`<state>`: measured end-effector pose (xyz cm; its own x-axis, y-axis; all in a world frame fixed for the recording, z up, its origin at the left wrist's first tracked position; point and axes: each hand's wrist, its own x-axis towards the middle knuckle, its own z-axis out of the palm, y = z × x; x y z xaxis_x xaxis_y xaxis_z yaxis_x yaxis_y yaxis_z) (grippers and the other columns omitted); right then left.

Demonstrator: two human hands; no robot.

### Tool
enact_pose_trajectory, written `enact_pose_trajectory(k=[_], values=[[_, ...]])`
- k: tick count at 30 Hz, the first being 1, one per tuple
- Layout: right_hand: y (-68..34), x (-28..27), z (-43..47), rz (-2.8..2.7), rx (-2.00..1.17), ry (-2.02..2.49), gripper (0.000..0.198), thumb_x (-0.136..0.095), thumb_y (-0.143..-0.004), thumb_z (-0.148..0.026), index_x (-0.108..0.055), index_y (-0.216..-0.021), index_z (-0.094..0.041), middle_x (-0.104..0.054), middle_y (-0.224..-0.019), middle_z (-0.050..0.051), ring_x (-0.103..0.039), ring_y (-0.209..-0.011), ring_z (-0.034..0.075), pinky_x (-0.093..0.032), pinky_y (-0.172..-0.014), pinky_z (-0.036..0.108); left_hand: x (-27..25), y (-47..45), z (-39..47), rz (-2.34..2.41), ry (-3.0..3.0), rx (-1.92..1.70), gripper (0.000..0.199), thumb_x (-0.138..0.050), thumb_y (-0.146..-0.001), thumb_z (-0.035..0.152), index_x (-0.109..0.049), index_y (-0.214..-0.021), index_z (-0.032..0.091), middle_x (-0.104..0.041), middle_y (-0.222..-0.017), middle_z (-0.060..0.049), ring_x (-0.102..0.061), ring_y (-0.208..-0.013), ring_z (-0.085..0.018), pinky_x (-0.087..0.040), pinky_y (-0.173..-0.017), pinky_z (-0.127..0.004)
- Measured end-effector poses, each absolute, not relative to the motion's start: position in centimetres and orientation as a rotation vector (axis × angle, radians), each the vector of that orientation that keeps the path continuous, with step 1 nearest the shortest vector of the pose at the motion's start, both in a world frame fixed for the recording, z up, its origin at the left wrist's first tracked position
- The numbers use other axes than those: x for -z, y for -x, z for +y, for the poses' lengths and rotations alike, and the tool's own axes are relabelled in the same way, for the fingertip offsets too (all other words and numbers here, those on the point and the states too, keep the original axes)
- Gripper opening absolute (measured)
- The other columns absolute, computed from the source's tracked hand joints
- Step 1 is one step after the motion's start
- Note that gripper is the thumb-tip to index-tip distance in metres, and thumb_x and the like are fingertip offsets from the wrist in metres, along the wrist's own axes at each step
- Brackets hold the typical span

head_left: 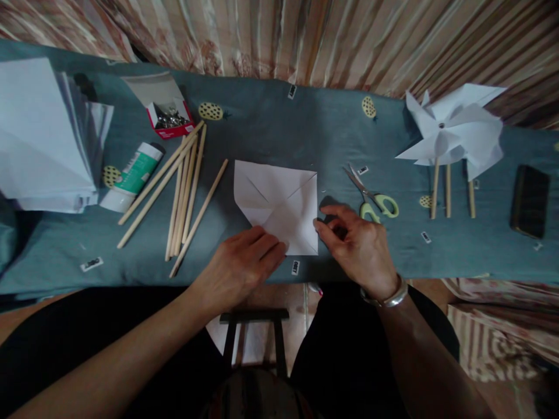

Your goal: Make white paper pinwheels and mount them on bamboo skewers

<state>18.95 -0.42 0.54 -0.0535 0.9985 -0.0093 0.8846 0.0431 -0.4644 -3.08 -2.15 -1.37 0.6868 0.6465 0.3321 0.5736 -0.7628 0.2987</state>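
Observation:
A white square of paper lies on the table in front of me, with diagonal cuts or creases running in from its corners. My left hand rests over its lower left corner, fingers curled together and pressing on the paper; the hand hides that corner. At the right edge is my right hand, its thumb tip touching or very close to the paper and the index finger held a little apart from it. Just beyond that hand lie scissors with light green handles, blades partly spread.
Several wooden sticks lie on the left, beside a glue tube and a red box of metal fasteners. A paper stack stands far left. Paper pinwheels on sticks and a dark phone are on the right.

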Motion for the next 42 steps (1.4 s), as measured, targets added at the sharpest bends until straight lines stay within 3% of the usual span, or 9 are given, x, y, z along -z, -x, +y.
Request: enact_pose_trajectory(k=[2,5,8,11,15,20,26,31,42], values=[[-19.1,-0.5,-0.4,-2.046,-0.418,1.840,0.021,-0.064,-0.088,-0.029,-0.072,-0.102,-0.017,-0.076,-0.075,0.004,-0.071,-0.066,0.021,-0.053,-0.063,0.033,1.3,3.1,-2.2,0.995,-2.716,-0.632,0.008,-0.058,-0.092,0.013,-0.065,-0.095,0.011,-0.066,-0.083,-0.004,-0.057,-0.075,-0.017,-0.052,-0.062,-0.028],[-19.3,-0.5,-0.4,-2.105,-0.378,1.625,0.019,-0.057,-0.091,-0.021,-0.072,-0.102,-0.016,-0.077,-0.096,0.009,-0.072,-0.089,0.023,-0.056,-0.083,0.038,1.1,3.1,-2.1,1.004,-2.691,-0.635,0.009,-0.057,-0.093,0.013,-0.066,-0.091,0.012,-0.066,-0.081,-0.004,-0.057,-0.073,-0.017,-0.052,-0.062,-0.028],[-19.6,-0.3,-0.3,-2.108,-0.584,1.449,0.024,-0.055,-0.090,-0.015,-0.071,-0.107,-0.019,-0.072,-0.116,0.009,-0.066,-0.112,0.024,-0.050,-0.101,0.044,1.1,3.1,-2.0,1.013,-2.650,-0.648,0.013,-0.055,-0.094,0.013,-0.066,-0.089,0.012,-0.065,-0.080,-0.005,-0.058,-0.073,-0.017,-0.051,-0.061,-0.028],[-19.7,-0.1,-0.3,-1.999,-0.872,1.386,0.025,-0.063,-0.086,-0.016,-0.071,-0.107,-0.024,-0.066,-0.128,0.007,-0.060,-0.123,0.024,-0.045,-0.108,0.048,1.1,3.2,-2.0,1.026,-2.614,-0.663,0.014,-0.053,-0.094,0.013,-0.066,-0.089,0.012,-0.066,-0.081,-0.005,-0.060,-0.075,-0.017,-0.052,-0.063,-0.028],[-19.3,-0.1,-0.3,-1.835,-1.071,1.365,0.014,-0.071,-0.082,-0.021,-0.074,-0.094,-0.027,-0.068,-0.125,0.005,-0.059,-0.125,0.024,-0.044,-0.109,0.049,1.1,3.2,-2.1,1.040,-2.579,-0.658,0.014,-0.053,-0.094,0.013,-0.067,-0.089,0.012,-0.067,-0.082,-0.006,-0.061,-0.076,-0.017,-0.053,-0.065,-0.028],[-18.3,0.1,-0.1,-1.761,-1.094,1.379,0.004,-0.071,-0.081,-0.021,-0.073,-0.081,-0.025,-0.071,-0.118,0.004,-0.062,-0.119,0.024,-0.046,-0.106,0.049,1.1,3.2,-2.1,1.044,-2.591,-0.661,0.014,-0.053,-0.094,0.012,-0.066,-0.090,0.012,-0.068,-0.081,-0.006,-0.062,-0.076,-0.017,-0.055,-0.066,-0.028],[-17.2,0.5,0.1,-1.799,-0.976,1.430,0.006,-0.068,-0.080,-0.017,-0.071,-0.078,-0.023,-0.068,-0.120,0.006,-0.064,-0.113,0.023,-0.048,-0.103,0.046,1.1,3.1,-2.3,1.118,-2.561,-0.758,0.009,-0.055,-0.094,0.015,-0.062,-0.097,0.010,-0.069,-0.083,-0.007,-0.064,-0.073,-0.017,-0.056,-0.065,-0.028],[-16.5,0.5,0.2,-1.902,-0.851,1.453,0.007,-0.066,-0.081,-0.015,-0.070,-0.078,-0.020,-0.067,-0.120,0.010,-0.065,-0.108,0.024,-0.050,-0.098,0.046,1.3,3.3,-2.5,1.050,-2.586,-0.709,0.026,-0.053,-0.095,0.013,-0.055,-0.120,0.010,-0.070,-0.091,-0.007,-0.065,-0.079,-0.018,-0.058,-0.070,-0.030],[-15.4,0.5,0.2,-2.025,-0.634,1.496,0.011,-0.061,-0.084,-0.015,-0.069,-0.079,-0.020,-0.067,-0.120,0.011,-0.063,-0.109,0.025,-0.049,-0.096,0.046,1.6,3.5,-2.5,1.002,-2.634,-0.660,0.022,-0.050,-0.096,0.012,-0.061,-0.115,0.008,-0.069,-0.094,-0.009,-0.061,-0.082,-0.020,-0.059,-0.071,-0.034]])
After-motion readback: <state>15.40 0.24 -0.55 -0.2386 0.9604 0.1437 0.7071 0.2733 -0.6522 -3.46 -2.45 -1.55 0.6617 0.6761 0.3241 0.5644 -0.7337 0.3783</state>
